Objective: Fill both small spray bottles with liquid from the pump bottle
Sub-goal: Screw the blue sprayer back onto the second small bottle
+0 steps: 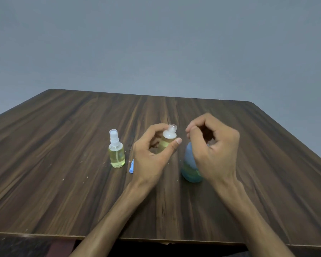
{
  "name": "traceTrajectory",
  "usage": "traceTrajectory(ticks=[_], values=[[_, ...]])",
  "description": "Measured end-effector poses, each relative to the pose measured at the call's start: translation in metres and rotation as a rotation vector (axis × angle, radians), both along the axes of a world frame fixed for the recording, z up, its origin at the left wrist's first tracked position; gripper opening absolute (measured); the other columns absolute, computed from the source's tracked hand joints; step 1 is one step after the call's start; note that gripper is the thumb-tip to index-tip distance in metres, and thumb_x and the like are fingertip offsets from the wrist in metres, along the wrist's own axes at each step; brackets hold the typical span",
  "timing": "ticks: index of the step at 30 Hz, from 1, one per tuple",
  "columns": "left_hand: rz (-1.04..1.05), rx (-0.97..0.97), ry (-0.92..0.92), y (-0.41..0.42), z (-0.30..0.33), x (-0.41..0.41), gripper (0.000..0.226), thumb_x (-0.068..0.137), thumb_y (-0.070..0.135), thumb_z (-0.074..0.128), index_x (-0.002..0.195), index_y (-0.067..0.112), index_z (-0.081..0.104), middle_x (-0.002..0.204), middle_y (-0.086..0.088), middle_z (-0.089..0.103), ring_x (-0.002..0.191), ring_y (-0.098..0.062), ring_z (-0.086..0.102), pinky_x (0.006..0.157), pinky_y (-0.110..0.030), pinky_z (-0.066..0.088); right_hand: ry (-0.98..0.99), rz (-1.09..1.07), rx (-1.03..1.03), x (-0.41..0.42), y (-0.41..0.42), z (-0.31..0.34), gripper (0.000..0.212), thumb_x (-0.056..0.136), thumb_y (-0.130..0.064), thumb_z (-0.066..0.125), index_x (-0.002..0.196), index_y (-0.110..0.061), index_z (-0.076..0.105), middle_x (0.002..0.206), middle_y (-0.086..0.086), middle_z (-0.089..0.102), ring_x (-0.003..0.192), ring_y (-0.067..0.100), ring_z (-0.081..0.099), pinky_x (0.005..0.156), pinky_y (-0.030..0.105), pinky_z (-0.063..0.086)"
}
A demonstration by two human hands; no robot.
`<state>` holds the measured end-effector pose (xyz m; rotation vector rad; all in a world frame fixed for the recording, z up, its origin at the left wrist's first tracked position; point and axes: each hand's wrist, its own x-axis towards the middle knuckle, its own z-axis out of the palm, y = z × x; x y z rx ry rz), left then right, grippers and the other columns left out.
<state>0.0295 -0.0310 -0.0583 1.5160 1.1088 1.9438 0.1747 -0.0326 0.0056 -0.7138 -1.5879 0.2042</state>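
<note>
The capped spray bottle (116, 149) stands upright at the left of the surface (63, 182), filled. Just right, a blue piece (131, 168) lies flat. The open spray bottle (168, 138) is gripped upright by the left hand (152, 156). The right hand (211, 145), fingers curled, grasp uncertain, hovers nearest, hiding the pump bottle (188, 164).

On the table (63, 145), the capped spray bottle (116, 151) stands left of centre, the open bottle (168, 139) in the left hand (152, 156) is at centre, and the pump bottle (190, 164) is right, behind the right hand (213, 145).
</note>
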Motion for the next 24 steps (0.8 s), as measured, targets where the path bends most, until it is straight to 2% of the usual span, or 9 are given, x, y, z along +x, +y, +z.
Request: traceTrajectory(ticks=[4,7,9,10,12,14,16,19,24], values=[[-0.05,-0.025,-0.161,-0.01,0.008,-0.009,0.028,0.089,0.022,0.087,0.112,0.022,0.071,0.099,-0.002,0.079,0.082,-0.016,0.078,0.07,-0.032,0.062,-0.068,0.059,-0.026,-0.008,-0.005,-0.018,0.021,0.093,-0.015,0.059,0.076,-0.011,0.071,0.065,-0.004,0.065,0.059,0.015,0.061,0.053,0.034,0.047],[0.005,-0.03,-0.206,-0.02,0.012,-0.018,0.025,0.094,0.017,0.081,0.116,0.015,0.07,0.094,0.005,0.076,0.065,-0.016,0.072,0.054,-0.031,0.056,-0.126,0.1,-0.121,-0.022,-0.008,-0.034,0.016,0.091,-0.012,0.064,0.077,-0.014,0.071,0.06,-0.007,0.061,0.053,0.012,0.057,0.052,0.025,0.042],[0.057,-0.032,-0.206,-0.025,0.011,-0.028,0.022,0.096,0.021,0.081,0.115,0.018,0.071,0.092,0.009,0.073,0.056,-0.019,0.065,0.049,-0.032,0.051,-0.201,0.085,-0.255,-0.034,-0.005,-0.047,0.007,0.086,-0.018,0.066,0.08,-0.02,0.07,0.06,-0.011,0.061,0.054,0.01,0.056,0.054,0.026,0.045],[0.075,-0.031,-0.208,-0.028,0.01,-0.033,0.02,0.095,0.023,0.078,0.114,0.019,0.071,0.089,0.008,0.071,0.054,-0.02,0.061,0.048,-0.033,0.049,-0.28,0.058,-0.343,-0.039,-0.002,-0.052,0.003,0.083,-0.024,0.066,0.084,-0.024,0.069,0.065,-0.014,0.064,0.058,0.009,0.058,0.058,0.031,0.05],[0.103,-0.024,-0.23,-0.032,0.008,-0.04,0.019,0.095,0.023,0.071,0.114,0.017,0.072,0.077,0.006,0.065,0.051,-0.018,0.054,0.048,-0.03,0.047,-0.498,0.002,-0.495,-0.05,0.005,-0.058,0.017,0.083,-0.038,0.067,0.098,-0.029,0.067,0.084,-0.015,0.068,0.073,0.006,0.062,0.073,0.037,0.055],[0.12,-0.016,-0.272,-0.036,0.008,-0.045,0.021,0.095,0.02,0.067,0.114,0.01,0.07,0.07,0.0,0.058,0.047,-0.014,0.048,0.046,-0.024,0.043,-0.687,-0.049,-0.579,-0.062,0.011,-0.058,0.035,0.088,-0.05,0.069,0.115,-0.03,0.061,0.1,-0.011,0.067,0.094,0.018,0.065,0.084,0.039,0.052],[0.122,-0.003,-0.3,-0.038,0.006,-0.049,0.02,0.096,0.018,0.064,0.111,0.006,0.069,0.068,-0.01,0.05,0.045,-0.014,0.042,0.044,-0.022,0.041,-0.814,-0.067,-0.606,-0.073,0.017,-0.058,0.046,0.088,-0.056,0.069,0.122,-0.029,0.056,0.108,-0.005,0.065,0.106,0.026,0.063,0.084,0.039,0.045],[0.099,0.023,-0.309,-0.04,0.0,-0.054,0.025,0.095,0.026,0.064,0.108,0.007,0.07,0.067,-0.02,0.044,0.045,-0.018,0.036,0.048,-0.024,0.039,-0.872,-0.026,-0.622,-0.086,0.022,-0.062,0.046,0.088,-0.059,0.069,0.125,-0.033,0.058,0.113,-0.003,0.062,0.111,0.026,0.063,0.083,0.038,0.039],[0.045,0.023,-0.345,-0.042,-0.009,-0.055,0.041,0.084,0.029,0.054,0.111,0.004,0.071,0.067,-0.018,0.048,0.048,-0.022,0.038,0.054,-0.025,0.044,-0.859,-0.001,-0.6,-0.09,0.018,-0.069,0.028,0.089,-0.05,0.067,0.115,-0.041,0.068,0.101,-0.01,0.048,0.1,0.023,0.064,0.077,0.033,0.035]])
